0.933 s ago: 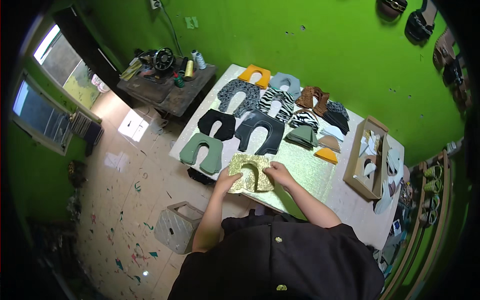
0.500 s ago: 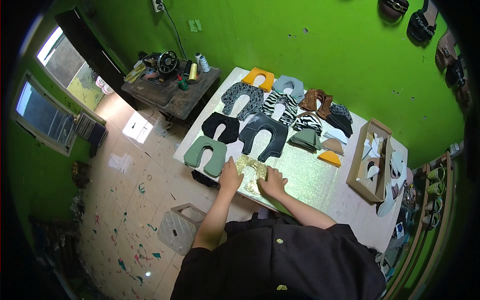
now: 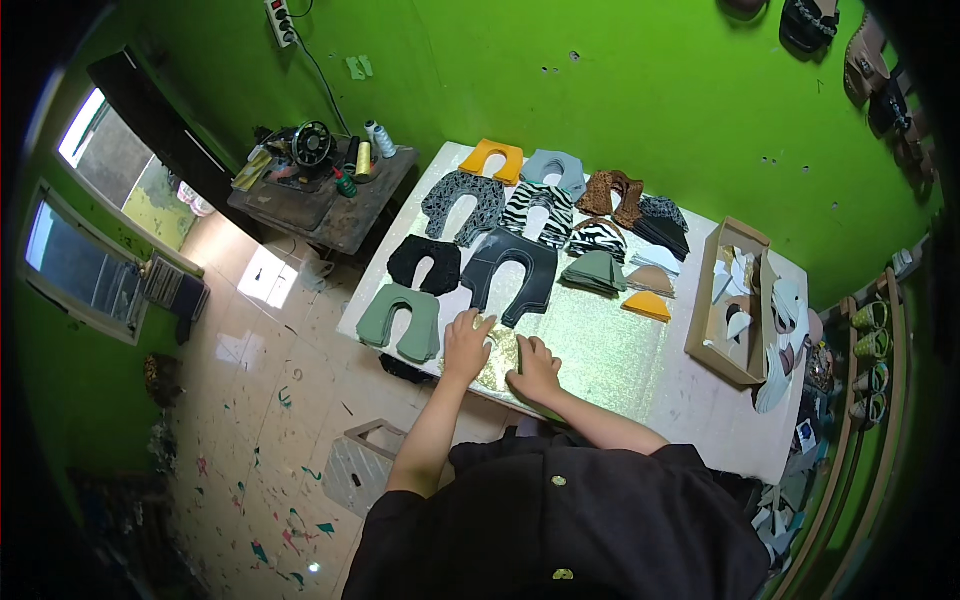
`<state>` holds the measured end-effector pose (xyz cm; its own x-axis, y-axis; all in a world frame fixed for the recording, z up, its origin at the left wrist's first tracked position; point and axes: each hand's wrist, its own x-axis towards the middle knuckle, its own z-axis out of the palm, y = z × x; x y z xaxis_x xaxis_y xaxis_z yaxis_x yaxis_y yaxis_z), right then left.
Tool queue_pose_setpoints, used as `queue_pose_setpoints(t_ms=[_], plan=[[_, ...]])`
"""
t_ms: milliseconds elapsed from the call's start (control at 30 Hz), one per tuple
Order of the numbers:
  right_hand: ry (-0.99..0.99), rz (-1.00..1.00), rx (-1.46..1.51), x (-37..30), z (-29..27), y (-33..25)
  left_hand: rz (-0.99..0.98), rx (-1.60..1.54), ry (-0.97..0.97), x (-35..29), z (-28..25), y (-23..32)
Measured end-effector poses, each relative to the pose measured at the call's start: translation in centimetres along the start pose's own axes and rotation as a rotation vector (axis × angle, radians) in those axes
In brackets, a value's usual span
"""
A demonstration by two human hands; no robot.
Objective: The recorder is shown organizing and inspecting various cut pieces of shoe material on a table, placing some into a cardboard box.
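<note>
A glittery gold U-shaped piece [image 3: 503,358] lies at the front edge of the table, between my hands. My left hand [image 3: 466,347] grips its left side, fingers over the top and partly covering it. On its right side, my right hand [image 3: 536,372] holds the edge with bent fingers. Just left is a stack of green U-shaped pieces [image 3: 390,318]. Beyond the gold piece sit dark U-shaped pieces [image 3: 513,250] with pale stitching lines. Black U-shaped pieces [image 3: 408,262] lie behind the green ones.
More patterned and plain stacks fill the table's far side, with an orange U-shaped stack [image 3: 490,158] at the back. A cardboard box [image 3: 700,345] of scraps stands at the right. A sewing machine [image 3: 311,146] is on a worn side table [image 3: 345,232]; scraps litter the floor [image 3: 225,430].
My left hand has shifted inward over the gold piece, covering more of it. The right hand stays at its right side. The whole view has tilted slightly.
</note>
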<state>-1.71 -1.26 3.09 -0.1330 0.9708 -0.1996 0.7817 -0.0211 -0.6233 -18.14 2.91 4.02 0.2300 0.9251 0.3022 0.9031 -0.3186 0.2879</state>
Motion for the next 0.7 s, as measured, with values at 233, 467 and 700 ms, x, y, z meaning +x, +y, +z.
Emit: queue_pose_setpoints(t_ms=[233,467,700], plan=[[0.030,0.001,0.071,-1.1,-1.7,0.8,0.001,-0.037,-0.165,2.3,0.3,-0.5],[0.129,0.038,0.177,-2.6,-3.4,3.5,0.033,-0.104,-0.114,2.3,0.9,-0.2],[0.323,0.054,0.289,-5.8,-8.4,7.9,0.081,-0.163,-0.105,2.9,-0.4,1.3]])
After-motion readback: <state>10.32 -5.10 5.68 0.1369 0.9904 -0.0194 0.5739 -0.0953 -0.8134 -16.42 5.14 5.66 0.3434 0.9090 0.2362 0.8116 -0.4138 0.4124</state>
